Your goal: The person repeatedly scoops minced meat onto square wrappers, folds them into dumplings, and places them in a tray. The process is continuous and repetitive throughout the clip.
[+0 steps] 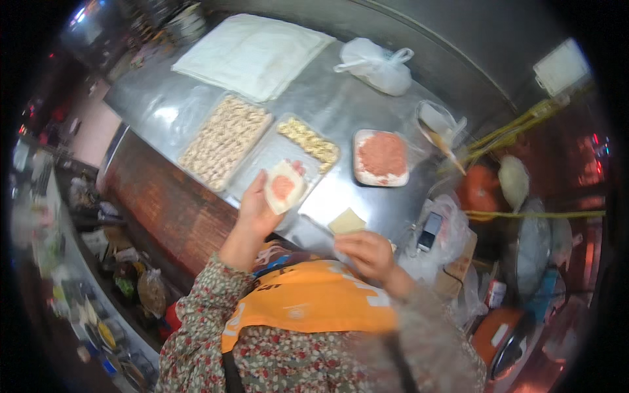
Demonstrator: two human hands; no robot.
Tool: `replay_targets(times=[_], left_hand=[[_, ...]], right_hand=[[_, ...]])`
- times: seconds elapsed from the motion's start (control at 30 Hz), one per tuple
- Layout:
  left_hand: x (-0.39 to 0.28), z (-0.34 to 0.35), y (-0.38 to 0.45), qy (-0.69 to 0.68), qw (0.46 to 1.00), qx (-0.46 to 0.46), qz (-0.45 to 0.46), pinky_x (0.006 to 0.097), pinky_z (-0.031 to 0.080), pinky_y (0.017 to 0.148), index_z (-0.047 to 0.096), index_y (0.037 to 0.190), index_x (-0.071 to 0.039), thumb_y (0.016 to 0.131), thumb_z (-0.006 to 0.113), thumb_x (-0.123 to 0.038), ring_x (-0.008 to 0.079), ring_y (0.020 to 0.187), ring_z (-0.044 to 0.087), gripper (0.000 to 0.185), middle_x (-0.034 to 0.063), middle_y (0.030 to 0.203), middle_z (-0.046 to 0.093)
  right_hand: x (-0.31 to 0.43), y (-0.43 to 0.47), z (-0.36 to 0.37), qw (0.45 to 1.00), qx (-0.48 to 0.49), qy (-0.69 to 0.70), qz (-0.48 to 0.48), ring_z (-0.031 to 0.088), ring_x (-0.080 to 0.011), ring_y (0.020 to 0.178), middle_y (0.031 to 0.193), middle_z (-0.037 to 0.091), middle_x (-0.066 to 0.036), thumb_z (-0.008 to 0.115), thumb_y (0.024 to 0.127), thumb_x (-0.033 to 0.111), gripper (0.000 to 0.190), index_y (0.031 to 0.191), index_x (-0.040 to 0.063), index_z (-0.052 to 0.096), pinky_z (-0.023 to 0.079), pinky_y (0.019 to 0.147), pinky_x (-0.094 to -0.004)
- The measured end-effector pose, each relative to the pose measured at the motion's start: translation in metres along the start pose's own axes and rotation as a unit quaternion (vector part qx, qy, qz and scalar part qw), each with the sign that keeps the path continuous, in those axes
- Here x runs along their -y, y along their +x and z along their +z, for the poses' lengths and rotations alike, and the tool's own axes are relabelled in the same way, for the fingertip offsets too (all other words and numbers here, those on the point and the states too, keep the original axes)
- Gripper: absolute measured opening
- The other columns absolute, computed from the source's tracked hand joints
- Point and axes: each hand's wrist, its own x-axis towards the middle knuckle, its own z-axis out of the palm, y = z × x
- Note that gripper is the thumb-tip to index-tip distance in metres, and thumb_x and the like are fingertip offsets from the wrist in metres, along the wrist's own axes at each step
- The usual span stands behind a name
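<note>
On my left hand (259, 209) lies a pale dough wrapper (275, 204) with a flat patch of pink minced filling (283, 187) at its middle. The thumb and fingertips show around the wrapper's edges. At the near edge of the metal table, my right hand (368, 255) has its fingers together at the lower edge of a yellowish square wrapper (347, 221). Whether they pinch it is not clear. A white-rimmed dish (357, 178) of pink minced filling stands farther up the table, beyond the right hand.
Left of my hands, a tray (223, 142) holds rows of small filled dumplings. Beside it, a second tray (253, 159) has yellowish dumplings at its far end. Beyond lie white cloth sheets (250, 54) and a tied plastic bag (376, 66). A phone (430, 231) rests on plastic bags at right.
</note>
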Motion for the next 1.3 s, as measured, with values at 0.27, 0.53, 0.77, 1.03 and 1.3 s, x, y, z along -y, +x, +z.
replay_targets(times=[0.27, 0.53, 0.77, 1.03, 1.3], left_hand=[[0.011, -0.019, 0.007, -0.008, 0.997, -0.068, -0.033, 0.0488, 0.026, 0.111, 0.029, 0.14, 0.0, 0.1, 0.03, -0.039, 0.0346, 0.133, 0.032, 0.056, 0.021, 0.145, 0.03], [0.019, -0.033, 0.022, -0.011, 0.995, -0.053, -0.083, 0.0464, 0.034, 0.106, 0.035, 0.133, 0.002, 0.099, 0.032, -0.037, 0.0337, 0.125, 0.042, 0.052, 0.0219, 0.133, 0.043], [0.02, -0.045, 0.029, -0.023, 0.993, -0.074, -0.094, 0.0458, 0.038, 0.103, 0.035, 0.131, 0.005, 0.101, 0.027, -0.035, 0.0338, 0.117, 0.047, 0.05, 0.0226, 0.126, 0.047], [0.022, -0.051, 0.036, 0.01, 0.99, -0.104, -0.096, 0.0444, 0.041, 0.101, 0.034, 0.132, 0.006, 0.101, 0.029, -0.034, 0.0325, 0.114, 0.05, 0.051, 0.0219, 0.124, 0.05], [0.021, -0.052, 0.037, -0.005, 0.989, -0.099, -0.11, 0.0442, 0.041, 0.1, 0.036, 0.131, 0.005, 0.1, 0.031, -0.032, 0.0315, 0.113, 0.05, 0.048, 0.0209, 0.123, 0.05]], right_hand=[[-0.09, -0.026, -0.024, 0.874, -0.326, 0.107, 0.345, 0.063, -0.0147, 0.078, 0.09, 0.065, -0.008, 0.061, 0.083, 0.0, 0.013, 0.094, -0.003, 0.067, 0.05, 0.068, -0.0243], [-0.151, -0.014, -0.026, 0.92, -0.22, -0.066, 0.317, 0.062, -0.0141, 0.073, 0.086, 0.066, -0.007, 0.062, 0.083, 0.004, 0.014, 0.095, 0.001, 0.069, 0.048, 0.066, -0.025], [-0.174, -0.001, -0.013, 0.851, -0.282, 0.079, 0.435, 0.066, -0.0152, 0.075, 0.089, 0.066, -0.01, 0.061, 0.088, 0.005, 0.016, 0.097, -0.007, 0.064, 0.053, 0.067, -0.0226], [-0.176, -0.006, -0.033, 0.674, -0.405, 0.382, 0.486, 0.065, -0.0177, 0.078, 0.094, 0.063, -0.014, 0.06, 0.089, 0.006, 0.023, 0.106, -0.01, 0.057, 0.057, 0.07, -0.0231], [-0.177, -0.016, -0.041, 0.731, -0.364, 0.267, 0.512, 0.065, -0.0174, 0.08, 0.095, 0.063, -0.015, 0.062, 0.088, 0.007, 0.026, 0.106, -0.011, 0.057, 0.056, 0.067, -0.0224]])
